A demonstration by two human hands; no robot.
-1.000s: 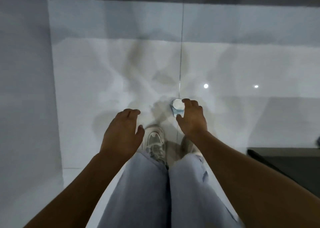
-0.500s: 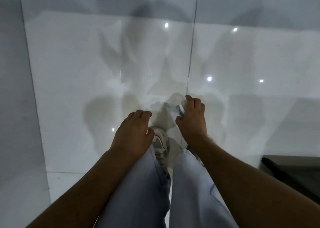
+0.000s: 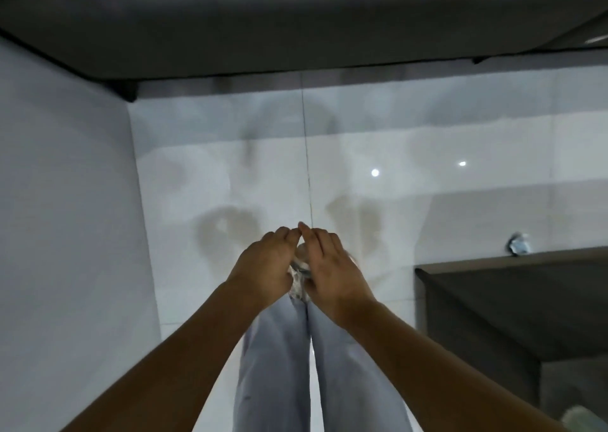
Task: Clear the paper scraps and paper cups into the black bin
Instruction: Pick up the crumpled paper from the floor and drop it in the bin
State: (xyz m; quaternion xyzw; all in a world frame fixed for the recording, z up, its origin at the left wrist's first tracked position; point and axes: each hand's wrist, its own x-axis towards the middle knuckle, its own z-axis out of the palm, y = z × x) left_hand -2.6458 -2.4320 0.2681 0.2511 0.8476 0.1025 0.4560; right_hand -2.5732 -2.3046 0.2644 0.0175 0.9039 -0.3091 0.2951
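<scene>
Together, the left hand and right hand met over the knees, fingertips touching, curled round a small pale paper cup mostly hidden between them. Beyond lay glossy white floor tiles; right, a dark flat-topped cabinet bore a small blurred object.

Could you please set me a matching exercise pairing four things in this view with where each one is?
Things:
1. pale paper cup
2. small blurred bluish-white object
3. dark brown tabletop
4. light blue trousers

Places:
A. lower right of the view
B. between the left hand and the right hand
C. bottom centre, below the hands
D. far right, just above the tabletop's far edge in the picture

Pairs: 1-B, 2-D, 3-A, 4-C
</scene>
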